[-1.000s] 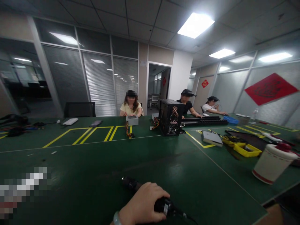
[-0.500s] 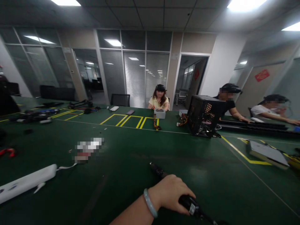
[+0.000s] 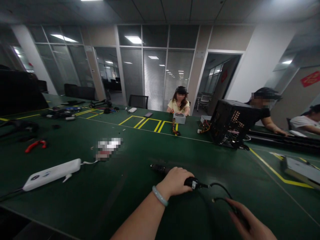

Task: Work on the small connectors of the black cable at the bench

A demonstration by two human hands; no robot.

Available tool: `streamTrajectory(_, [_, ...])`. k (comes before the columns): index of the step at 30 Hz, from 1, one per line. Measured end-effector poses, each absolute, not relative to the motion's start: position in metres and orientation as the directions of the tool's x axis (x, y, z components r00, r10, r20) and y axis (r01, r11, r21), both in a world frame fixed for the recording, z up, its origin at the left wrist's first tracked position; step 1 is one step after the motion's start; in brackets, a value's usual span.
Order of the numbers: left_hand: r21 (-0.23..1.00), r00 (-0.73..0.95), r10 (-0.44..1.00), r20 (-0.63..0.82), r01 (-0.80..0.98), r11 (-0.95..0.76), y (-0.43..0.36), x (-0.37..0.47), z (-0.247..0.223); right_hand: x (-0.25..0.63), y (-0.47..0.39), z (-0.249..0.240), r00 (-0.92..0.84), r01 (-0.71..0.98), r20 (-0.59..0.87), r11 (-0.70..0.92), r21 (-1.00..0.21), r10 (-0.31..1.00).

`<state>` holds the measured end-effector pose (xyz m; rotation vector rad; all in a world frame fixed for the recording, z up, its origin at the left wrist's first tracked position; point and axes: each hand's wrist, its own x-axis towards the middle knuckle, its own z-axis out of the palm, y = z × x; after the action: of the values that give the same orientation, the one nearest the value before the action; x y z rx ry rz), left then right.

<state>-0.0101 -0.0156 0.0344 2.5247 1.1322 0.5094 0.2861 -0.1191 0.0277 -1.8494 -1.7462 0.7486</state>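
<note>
A black electric screwdriver [image 3: 160, 169] lies along the green tabletop, its tip pointing left. My left hand [image 3: 176, 181], with a pale bangle on the wrist, is wrapped around its body. From its rear end at the right runs a black cord [image 3: 222, 187]. At the lower right, my right hand [image 3: 250, 220] is slightly blurred and pinches a black cable [image 3: 220, 199] whose small light-coloured end sticks out to the left. The back of the right hand's grip is partly hidden.
To the left lie a white power bank-like box [image 3: 53, 173] and red-handled pliers [image 3: 35, 146]. An open black computer case [image 3: 231, 123] stands at the right, near a grey flat box [image 3: 302, 170]. A person [image 3: 178, 103] sits opposite behind a grey power supply [image 3: 179, 118]; other people work at right.
My right hand has come into view at the lower right with a cable. My left hand and the screwdriver have shifted slightly left and up in view. The view has turned left.
</note>
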Motion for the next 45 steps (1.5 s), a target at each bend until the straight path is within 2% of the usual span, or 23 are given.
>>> streamTrajectory(2, [0.432, 0.576, 0.796, 0.187, 0.679, -0.593, -0.012, -0.015, 0.033, 0.267, -0.107, 0.034, 0.020, 0.748, -0.073, -0.063, -0.660, 0.997])
streamTrajectory(8, [0.460, 0.477, 0.849, 0.227, 0.716, -0.525, -0.004, -0.029, 0.032, 0.230, -0.072, 0.033, -0.127, 0.753, 0.001, 0.098, -0.650, 0.992])
streamTrajectory(12, [0.458, 0.419, 0.883, 0.210, 0.756, -0.468, -0.001, -0.034, 0.029, 0.217, -0.056, 0.038, -0.168, 0.774, -0.055, 0.097, -0.625, 0.984])
streamTrajectory(17, [0.442, 0.419, 0.894, 0.161, 0.779, -0.445, -0.001, -0.034, 0.028, 0.213, -0.049, 0.045, -0.205, 0.878, -0.047, 0.163, -0.450, 0.978])
streamTrajectory(20, [0.439, 0.429, 0.887, 0.171, 0.773, -0.459, -0.003, -0.029, 0.028, 0.215, -0.046, 0.046, -0.210, 0.910, 0.028, 0.206, -0.359, 0.977])
streamTrajectory(23, [0.430, 0.452, 0.868, 0.203, 0.755, -0.494, -0.007, -0.019, 0.029, 0.216, -0.042, 0.050, -0.204, 0.920, 0.106, 0.228, -0.318, 0.973])
streamTrajectory(28, [0.407, 0.452, 0.858, 0.245, 0.755, -0.514, -0.010, -0.007, 0.025, 0.210, -0.031, 0.059, -0.222, 0.893, 0.096, 0.242, -0.381, 0.970])
streamTrajectory(34, [0.377, 0.452, 0.851, 0.269, 0.763, -0.525, -0.005, -0.003, 0.019, 0.209, -0.019, 0.055, -0.253, 0.894, 0.132, 0.284, -0.347, 0.958])
streamTrajectory(38, [0.351, 0.450, 0.859, 0.246, 0.784, -0.511, -0.005, 0.002, 0.018, 0.199, -0.016, 0.056, -0.242, 0.889, 0.222, 0.308, -0.339, 0.944])
streamTrajectory(40, [0.342, 0.434, 0.866, 0.250, 0.797, -0.498, -0.005, 0.005, 0.016, 0.192, -0.014, 0.056, -0.242, 0.874, 0.226, 0.313, -0.371, 0.944])
streamTrajectory(45, [0.329, 0.411, 0.861, 0.298, 0.803, -0.497, -0.005, 0.010, 0.014, 0.189, -0.008, 0.044, -0.242, 0.830, 0.122, 0.270, -0.488, 0.963])
